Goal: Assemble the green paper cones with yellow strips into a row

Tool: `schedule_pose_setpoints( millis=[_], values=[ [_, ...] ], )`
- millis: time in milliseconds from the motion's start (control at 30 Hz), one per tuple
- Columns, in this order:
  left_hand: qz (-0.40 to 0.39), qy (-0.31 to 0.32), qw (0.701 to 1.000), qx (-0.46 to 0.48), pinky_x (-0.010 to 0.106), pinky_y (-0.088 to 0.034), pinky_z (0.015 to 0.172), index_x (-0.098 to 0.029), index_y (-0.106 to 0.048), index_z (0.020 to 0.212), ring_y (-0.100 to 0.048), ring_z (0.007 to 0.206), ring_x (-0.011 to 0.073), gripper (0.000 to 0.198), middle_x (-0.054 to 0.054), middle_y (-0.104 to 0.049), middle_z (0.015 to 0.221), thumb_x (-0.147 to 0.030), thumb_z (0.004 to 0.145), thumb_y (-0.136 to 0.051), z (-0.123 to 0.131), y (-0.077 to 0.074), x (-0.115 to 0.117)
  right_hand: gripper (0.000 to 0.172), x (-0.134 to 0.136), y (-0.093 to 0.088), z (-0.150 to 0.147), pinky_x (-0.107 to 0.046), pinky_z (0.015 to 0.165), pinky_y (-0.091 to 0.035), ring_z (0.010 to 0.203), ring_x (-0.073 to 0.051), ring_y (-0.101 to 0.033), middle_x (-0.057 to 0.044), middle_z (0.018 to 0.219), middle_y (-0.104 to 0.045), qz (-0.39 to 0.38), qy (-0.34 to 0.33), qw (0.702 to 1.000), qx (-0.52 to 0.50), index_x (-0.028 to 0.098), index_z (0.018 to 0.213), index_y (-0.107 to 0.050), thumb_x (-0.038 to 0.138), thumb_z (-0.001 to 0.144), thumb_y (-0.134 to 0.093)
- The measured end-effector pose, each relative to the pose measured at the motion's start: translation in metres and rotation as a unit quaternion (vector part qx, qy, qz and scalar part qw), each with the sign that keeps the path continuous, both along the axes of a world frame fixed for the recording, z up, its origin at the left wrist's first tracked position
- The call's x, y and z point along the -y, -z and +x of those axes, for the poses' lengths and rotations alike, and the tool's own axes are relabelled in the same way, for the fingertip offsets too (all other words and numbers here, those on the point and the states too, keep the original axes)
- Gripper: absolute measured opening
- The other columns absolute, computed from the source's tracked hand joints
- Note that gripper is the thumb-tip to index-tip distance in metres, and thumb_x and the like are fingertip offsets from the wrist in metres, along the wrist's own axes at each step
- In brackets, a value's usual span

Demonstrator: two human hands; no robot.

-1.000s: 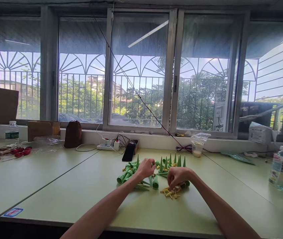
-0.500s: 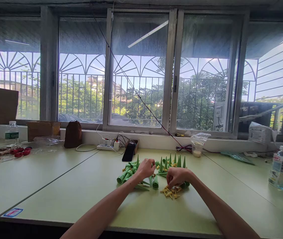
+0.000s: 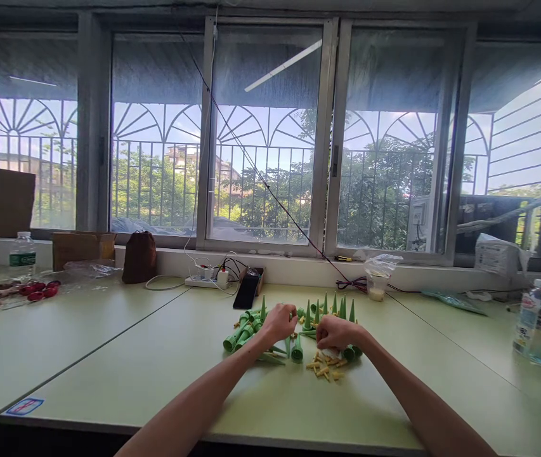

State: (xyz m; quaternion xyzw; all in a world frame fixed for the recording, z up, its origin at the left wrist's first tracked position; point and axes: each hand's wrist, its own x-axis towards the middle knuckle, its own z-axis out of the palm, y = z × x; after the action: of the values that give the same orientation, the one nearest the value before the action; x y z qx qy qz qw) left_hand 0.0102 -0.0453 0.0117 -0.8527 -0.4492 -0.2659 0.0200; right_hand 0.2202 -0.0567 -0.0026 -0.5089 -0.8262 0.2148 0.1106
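Note:
My left hand (image 3: 280,322) is closed above the middle of a spread of green cones; whatever its fingers hold is hidden. My right hand (image 3: 335,332) is closed too, knuckles up, just behind a small pile of yellow pegs (image 3: 325,366). Its fingertips are out of sight. Left of my left hand, several green cones (image 3: 244,333) lie in a heap, with yellow bits among them. Between my hands one green cone (image 3: 297,349) lies with its round open end towards me. Behind my right hand a row of green cones (image 3: 326,306) stands upright, points up.
At the back are a black phone (image 3: 247,289), a white power strip (image 3: 207,281), a brown pouch (image 3: 139,257) and a bagged cup (image 3: 377,279). Bottles stand at the far left (image 3: 23,255) and right (image 3: 536,322). Red items (image 3: 39,291) lie at left. Windows run behind the table.
My right hand has moved a little up and away from the yellow pegs, uncovering more of the pile. My left hand has stayed in place.

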Motion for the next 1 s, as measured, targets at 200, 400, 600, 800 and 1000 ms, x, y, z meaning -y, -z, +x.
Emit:
schedule_pose_setpoints(
  millis=[200,400,600,800,1000],
  values=[
    [0.001,0.006,1.000,0.005,0.024,-0.038,0.063,-0.017,-0.071,0.083,-0.061,0.068,0.0163,0.022,0.006,-0.069,0.074,-0.023,0.082,-0.050,0.001,0.003,-0.002,0.009,0.006,-0.006,-0.005,-0.017,0.046,-0.034,0.047,-0.008,-0.047,0.003,0.049,-0.056,0.065,0.002,0.998,0.021,0.013,0.060,-0.068,0.017,0.068,-0.064],
    [0.001,0.013,1.000,0.009,0.024,-0.038,0.063,-0.017,-0.071,0.082,-0.060,0.065,0.0157,0.023,0.006,-0.068,0.072,-0.024,0.083,-0.049,0.002,0.003,-0.001,0.026,0.010,-0.011,0.003,-0.018,0.038,-0.032,0.039,-0.008,-0.044,0.005,0.045,-0.052,-0.049,-0.020,0.998,0.035,0.014,0.069,-0.068,0.040,0.067,-0.072],
    [-0.001,0.012,1.000,0.008,0.024,-0.039,0.065,-0.017,-0.071,0.082,-0.061,0.068,0.0159,0.023,0.005,-0.069,0.073,-0.025,0.083,-0.050,0.002,0.005,-0.002,0.025,0.019,-0.016,0.002,-0.018,0.036,-0.033,0.036,-0.007,-0.043,0.006,0.044,-0.052,-0.121,-0.015,0.992,0.039,0.014,0.067,-0.068,0.037,0.062,-0.076],
    [0.009,0.018,1.000,0.000,0.024,-0.037,0.062,-0.017,-0.070,0.081,-0.059,0.064,0.0154,0.024,0.005,-0.068,0.071,-0.023,0.083,-0.048,0.002,0.003,0.001,0.011,0.013,-0.012,0.002,-0.017,0.034,-0.031,0.033,-0.007,-0.042,0.006,0.044,-0.054,-0.115,-0.016,0.993,0.005,0.015,0.066,-0.065,0.026,0.066,-0.069],
    [0.034,0.009,0.999,0.018,0.025,-0.036,0.061,-0.018,-0.069,0.080,-0.060,0.064,0.0161,0.021,0.005,-0.067,0.068,-0.026,0.083,-0.050,0.007,-0.004,0.013,0.006,0.012,-0.011,0.001,-0.018,0.034,-0.032,0.030,-0.008,-0.041,0.007,0.040,-0.049,-0.049,0.009,0.999,-0.015,0.016,0.067,-0.061,0.018,0.072,-0.059]
  ],
)
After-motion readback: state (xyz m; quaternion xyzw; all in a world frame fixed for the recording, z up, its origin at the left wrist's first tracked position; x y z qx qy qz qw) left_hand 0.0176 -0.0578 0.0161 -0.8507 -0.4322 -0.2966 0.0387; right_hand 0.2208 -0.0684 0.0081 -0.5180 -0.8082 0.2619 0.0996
